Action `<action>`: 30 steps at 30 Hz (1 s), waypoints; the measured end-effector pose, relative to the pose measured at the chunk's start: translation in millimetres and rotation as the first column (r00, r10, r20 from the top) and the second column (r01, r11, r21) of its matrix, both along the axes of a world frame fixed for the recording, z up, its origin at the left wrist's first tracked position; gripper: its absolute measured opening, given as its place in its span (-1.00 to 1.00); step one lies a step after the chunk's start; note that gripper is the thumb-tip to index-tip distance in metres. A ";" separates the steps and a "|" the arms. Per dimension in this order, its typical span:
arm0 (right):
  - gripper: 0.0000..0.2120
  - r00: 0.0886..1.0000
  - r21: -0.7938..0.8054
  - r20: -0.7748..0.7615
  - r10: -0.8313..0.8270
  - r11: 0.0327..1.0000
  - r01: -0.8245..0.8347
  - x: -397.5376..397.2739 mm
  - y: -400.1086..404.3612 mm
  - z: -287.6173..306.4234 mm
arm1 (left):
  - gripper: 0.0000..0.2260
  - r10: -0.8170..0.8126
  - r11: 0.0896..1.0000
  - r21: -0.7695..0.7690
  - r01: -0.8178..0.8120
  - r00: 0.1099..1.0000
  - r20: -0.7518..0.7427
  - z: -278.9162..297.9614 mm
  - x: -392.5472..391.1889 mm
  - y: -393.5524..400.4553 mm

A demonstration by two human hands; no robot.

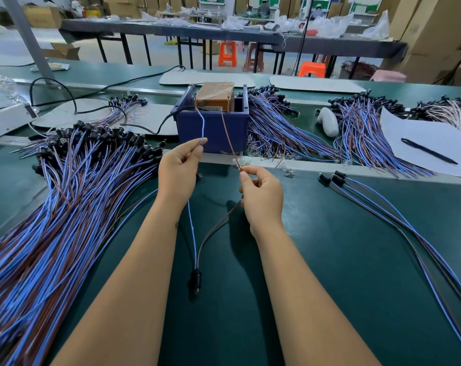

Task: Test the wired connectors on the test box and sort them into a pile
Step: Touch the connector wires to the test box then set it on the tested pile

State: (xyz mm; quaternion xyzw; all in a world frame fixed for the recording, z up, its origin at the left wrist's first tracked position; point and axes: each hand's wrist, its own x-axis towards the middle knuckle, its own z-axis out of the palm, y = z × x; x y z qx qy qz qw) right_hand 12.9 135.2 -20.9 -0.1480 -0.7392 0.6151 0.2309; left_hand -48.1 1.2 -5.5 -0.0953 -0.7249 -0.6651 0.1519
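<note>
Left hand [180,169] pinching blue wire [202,126], right hand [261,192] pinching brown wire [228,136], both reaching test box [215,96] in blue bin [211,128]; connector [195,281] dangling nearer; sorted pile [65,194] left, pen [429,151] right.

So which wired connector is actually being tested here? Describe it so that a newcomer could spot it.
Start at the blue bin at the middle of the green table. Its two leads run from there into the hands: the left hand pinches the blue, the right hand the brown. Its black plug lies alone between the forearms, outside every pile.
</note>
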 end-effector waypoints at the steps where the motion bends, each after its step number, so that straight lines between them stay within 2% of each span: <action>1: -0.78 1.000 0.004 0.001 -0.003 1.000 0.003 -0.1 0.0 0.1 | -0.82 0.016 1.000 0.006 -0.016 1.000 0.015 -2.4 -2.4 -0.6; 7: -0.78 1.000 0.002 0.003 -0.013 1.000 0.013 -0.1 -0.1 0.4 | -0.81 0.054 0.998 -0.015 -0.053 0.995 0.086 -15.8 -5.8 -5.8; 16: -0.78 1.000 0.013 0.009 -0.018 1.000 0.018 1.5 -0.4 0.9 | -0.80 -0.027 0.984 -0.177 0.025 1.000 -0.014 -1.5 -3.2 2.0; 23: -0.81 1.000 0.009 0.012 -0.023 1.000 0.022 0.1 -0.2 2.0 | -0.79 0.024 0.992 -0.126 -0.017 0.998 0.054 -5.7 -8.1 -1.3; 30: -0.78 0.999 0.006 0.016 -0.037 0.999 0.037 0.2 1.4 2.9 | -0.82 0.039 0.994 -0.108 -0.033 0.997 0.062 -9.2 -8.7 -7.1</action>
